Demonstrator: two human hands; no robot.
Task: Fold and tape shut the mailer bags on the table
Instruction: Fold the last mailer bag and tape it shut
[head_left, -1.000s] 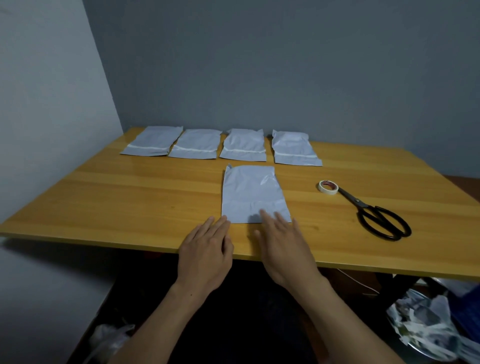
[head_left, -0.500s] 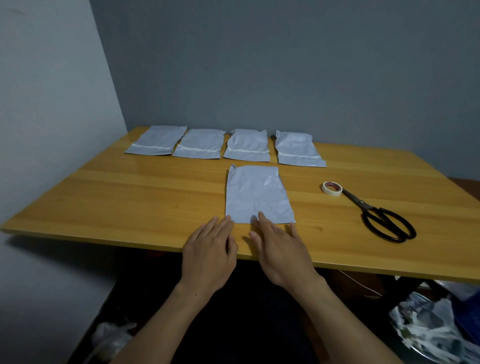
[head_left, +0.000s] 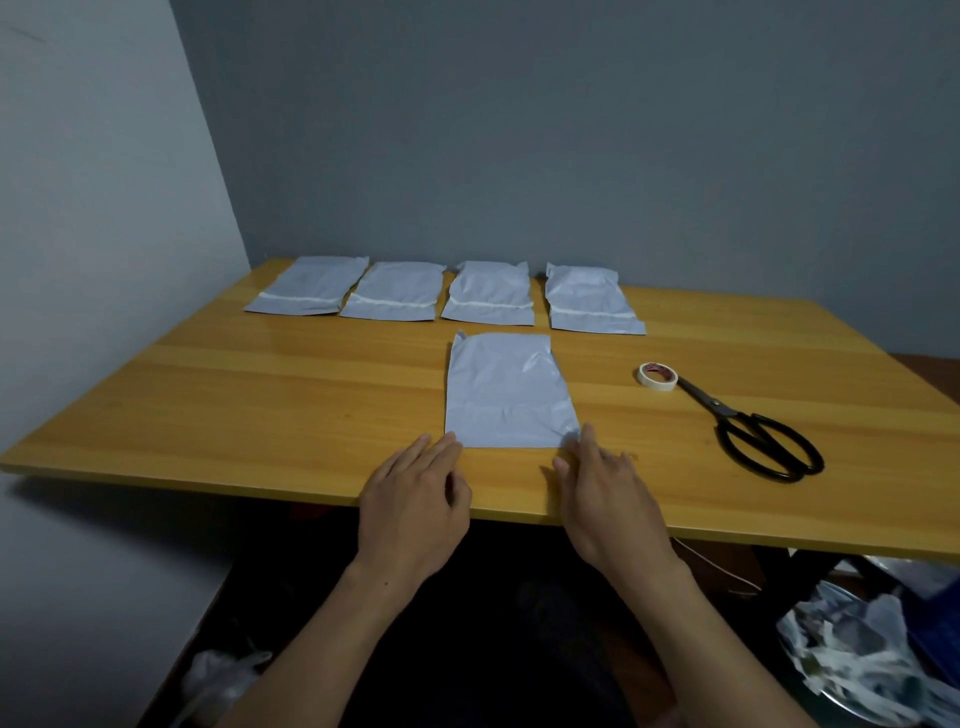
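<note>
Filling a grey corner (head_left: 230, 197), the wooden table (head_left: 260, 405) carries mailer bags (head_left: 506, 389).

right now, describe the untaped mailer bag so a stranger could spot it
On the wooden table, a row of four bags lines the far edge. The lone bag lies nearer, left of the tape roll. Unlike those four, it is unfolded, with no white strip.

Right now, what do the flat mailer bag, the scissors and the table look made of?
Flat mailer bag: probably thin plastic film, pale grey-blue, faintly shiny, with soft wrinkles. Scissors: dark metal blades, glossy black loop handles, coating unclear. Table: wood or wood-look laminate, glossy, with lengthwise grain bands.
</note>
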